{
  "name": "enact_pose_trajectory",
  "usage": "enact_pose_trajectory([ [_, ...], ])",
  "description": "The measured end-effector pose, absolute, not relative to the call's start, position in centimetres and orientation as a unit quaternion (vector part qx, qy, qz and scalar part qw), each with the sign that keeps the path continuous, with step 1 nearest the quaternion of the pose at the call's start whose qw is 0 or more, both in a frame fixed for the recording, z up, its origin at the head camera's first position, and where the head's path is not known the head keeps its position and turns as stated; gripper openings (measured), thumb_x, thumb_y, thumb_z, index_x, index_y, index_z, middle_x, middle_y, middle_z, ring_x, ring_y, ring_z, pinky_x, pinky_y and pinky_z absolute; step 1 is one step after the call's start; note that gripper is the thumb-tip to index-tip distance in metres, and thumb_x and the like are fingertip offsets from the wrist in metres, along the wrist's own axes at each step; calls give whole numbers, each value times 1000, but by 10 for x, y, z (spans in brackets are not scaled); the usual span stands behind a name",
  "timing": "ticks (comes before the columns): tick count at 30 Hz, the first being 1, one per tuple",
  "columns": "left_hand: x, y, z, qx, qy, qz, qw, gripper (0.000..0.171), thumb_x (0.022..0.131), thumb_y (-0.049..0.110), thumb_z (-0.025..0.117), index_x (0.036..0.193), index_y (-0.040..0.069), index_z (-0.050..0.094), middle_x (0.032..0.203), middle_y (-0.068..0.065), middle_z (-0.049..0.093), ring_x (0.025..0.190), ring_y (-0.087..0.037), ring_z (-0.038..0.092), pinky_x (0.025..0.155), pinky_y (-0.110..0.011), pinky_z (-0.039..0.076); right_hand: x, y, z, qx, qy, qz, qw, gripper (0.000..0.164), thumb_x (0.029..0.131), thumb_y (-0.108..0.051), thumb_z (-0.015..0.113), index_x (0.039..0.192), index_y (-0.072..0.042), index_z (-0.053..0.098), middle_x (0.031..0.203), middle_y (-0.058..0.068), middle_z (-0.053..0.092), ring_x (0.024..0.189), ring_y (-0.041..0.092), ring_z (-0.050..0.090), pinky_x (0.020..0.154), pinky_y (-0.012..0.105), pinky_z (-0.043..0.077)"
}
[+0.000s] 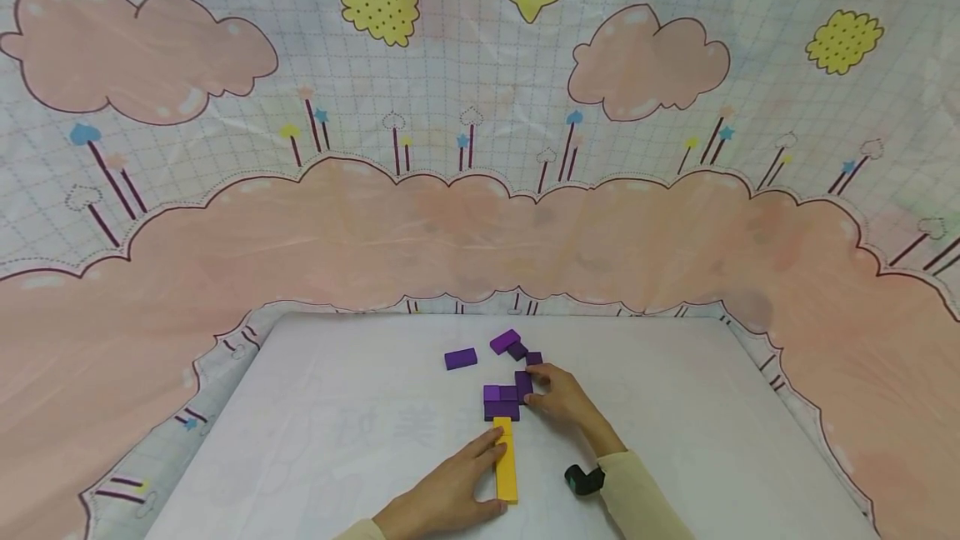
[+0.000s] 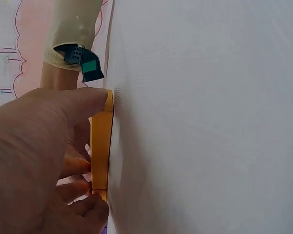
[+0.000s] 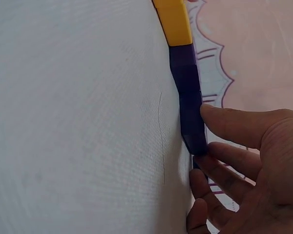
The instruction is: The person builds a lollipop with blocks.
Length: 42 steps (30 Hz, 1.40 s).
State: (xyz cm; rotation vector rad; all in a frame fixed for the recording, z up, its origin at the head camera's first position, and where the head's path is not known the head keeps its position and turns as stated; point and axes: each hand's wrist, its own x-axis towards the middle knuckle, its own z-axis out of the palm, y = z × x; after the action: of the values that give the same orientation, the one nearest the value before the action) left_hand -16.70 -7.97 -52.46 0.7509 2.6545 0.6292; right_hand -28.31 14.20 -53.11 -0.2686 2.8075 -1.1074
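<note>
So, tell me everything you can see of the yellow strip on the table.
The yellow strip is long, narrow and straight-edged, smooth and slightly glossy; its material is unclear. A seam near its far end suggests separate blocks set in line. It lies on the white table, pointing away from the person, its far end against a purple block. The left hand holds it, thumb at the near end, fingers toward the far end, partly covering it.

Even head-view light, dimmer wrist views with soft shadows on the tabletop (image 2: 210, 122)
</note>
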Motion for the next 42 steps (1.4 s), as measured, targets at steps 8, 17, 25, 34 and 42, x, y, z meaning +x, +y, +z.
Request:
enact_pose_trajectory([
  [8,-168,-79,-526,253,927,222,165,75,83,57,69,148,26,44,163,4,25,144,-21,40,110,-47,44,-284,143,-532,-94,923,-368,54,48,84,-15,77,129,-8,63,130,19,63,120,36,59,104,53,47],
  [17,-168,-81,-526,236,926,239,171,77,82,61,69,149,34,40,164,7,24,145,-21,37,111,-50,43,-284,143,-534,-92,925,-365,54,47,84,-15,77,129,-9,63,130,18,63,120,35,59,105,53,48],
  [25,-174,-93,-524,264,939,211,62,72,89,58,61,149,25,42,162,1,29,148,-26,32,114,-51,39,-283,143,-534,-89,925,-366,51,48,84,-15,77,129,-10,63,130,18,63,120,35,59,105,53,47],
  [34,-192,-112,-510,238,939,245,-46,61,92,41,66,144,15,48,153,-3,43,140,-24,43,113,-46,42,-283,141,-533,-82,923,-371,57,48,86,-15,76,131,-12,62,135,17,60,125,36,56,108,53,45],
  [42,-215,-128,-511,183,930,304,-92,57,91,30,71,141,12,51,146,-9,50,136,-28,48,113,-48,42,-281,143,-535,-85,920,-376,63,48,85,-14,75,131,-11,61,134,17,61,125,36,56,108,54,44],
])
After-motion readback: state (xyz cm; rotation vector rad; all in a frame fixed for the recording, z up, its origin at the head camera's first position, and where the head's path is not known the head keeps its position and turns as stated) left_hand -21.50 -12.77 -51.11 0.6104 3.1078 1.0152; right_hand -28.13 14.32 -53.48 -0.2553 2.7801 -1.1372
